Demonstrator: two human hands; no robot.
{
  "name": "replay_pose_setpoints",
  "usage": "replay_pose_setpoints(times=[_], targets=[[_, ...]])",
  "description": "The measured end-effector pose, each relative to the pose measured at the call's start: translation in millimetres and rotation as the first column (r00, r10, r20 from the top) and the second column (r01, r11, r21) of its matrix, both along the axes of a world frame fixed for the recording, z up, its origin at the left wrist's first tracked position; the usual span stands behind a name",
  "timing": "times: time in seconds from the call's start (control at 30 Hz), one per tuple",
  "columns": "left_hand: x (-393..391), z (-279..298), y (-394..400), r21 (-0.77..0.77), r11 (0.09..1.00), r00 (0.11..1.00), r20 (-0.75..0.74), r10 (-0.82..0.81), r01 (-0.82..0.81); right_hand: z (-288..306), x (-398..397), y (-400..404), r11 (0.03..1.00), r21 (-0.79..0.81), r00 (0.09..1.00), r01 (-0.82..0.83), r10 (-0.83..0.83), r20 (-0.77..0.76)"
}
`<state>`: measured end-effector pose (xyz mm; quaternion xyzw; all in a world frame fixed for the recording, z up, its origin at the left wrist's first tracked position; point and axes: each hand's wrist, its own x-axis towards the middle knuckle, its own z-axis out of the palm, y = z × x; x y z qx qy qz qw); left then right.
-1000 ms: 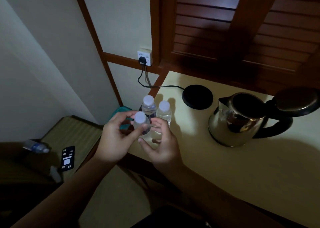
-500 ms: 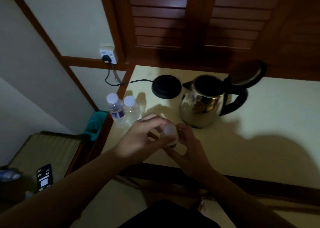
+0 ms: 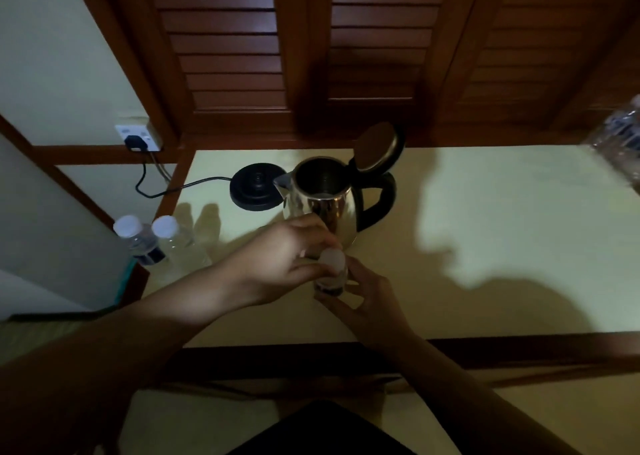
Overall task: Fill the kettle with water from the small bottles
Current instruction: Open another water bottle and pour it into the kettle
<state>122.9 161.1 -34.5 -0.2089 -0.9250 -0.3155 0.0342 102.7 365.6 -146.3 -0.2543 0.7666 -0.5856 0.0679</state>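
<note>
A steel kettle (image 3: 322, 209) with a black handle stands on the pale table (image 3: 485, 247), its lid (image 3: 375, 146) tipped open. Just in front of it I hold a small water bottle (image 3: 330, 276) upright with a white cap. My left hand (image 3: 280, 264) pinches the cap from the left. My right hand (image 3: 363, 299) grips the bottle's body from below and the right. Two more capped small bottles (image 3: 138, 238) (image 3: 173, 236) stand at the table's left edge.
The kettle's black base (image 3: 254, 186) lies left of the kettle, its cord running to a wall socket (image 3: 136, 138). A wrapped pack of bottles (image 3: 620, 136) sits at the far right of the table. Wooden shutters stand behind the table.
My view has swung right and the kettle now sits centre. Both hands carried the bottle from beside the other two bottles to just in front of the kettle.
</note>
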Motion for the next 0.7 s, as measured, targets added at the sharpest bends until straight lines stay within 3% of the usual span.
replay_pose_setpoints(times=[0.2,0.3,0.4,0.6,0.7], targets=[[17,-10,9,-0.068,0.983,0.985,-0.048,0.166,-0.169,-3,-4,1,0.999,-0.001,0.998,-0.034,0.034,-0.056],[20,-7,22,-0.306,0.909,0.951,-0.217,0.221,-0.282,-4,-3,1,1.0,-0.003,0.997,-0.018,0.018,-0.073],[15,-5,32,-0.455,0.824,0.913,-0.369,0.171,-0.338,-2,-4,1,1.0,0.009,0.997,-0.015,0.015,-0.072],[10,-11,36,-0.498,0.753,0.889,-0.375,0.262,-0.431,-6,-3,-1,1.0,0.001,0.998,0.002,-0.002,-0.068],[9,-9,31,-0.357,0.839,0.908,-0.243,0.342,-0.411,-9,-4,0,1.0,-0.004,0.998,0.013,-0.014,-0.063]])
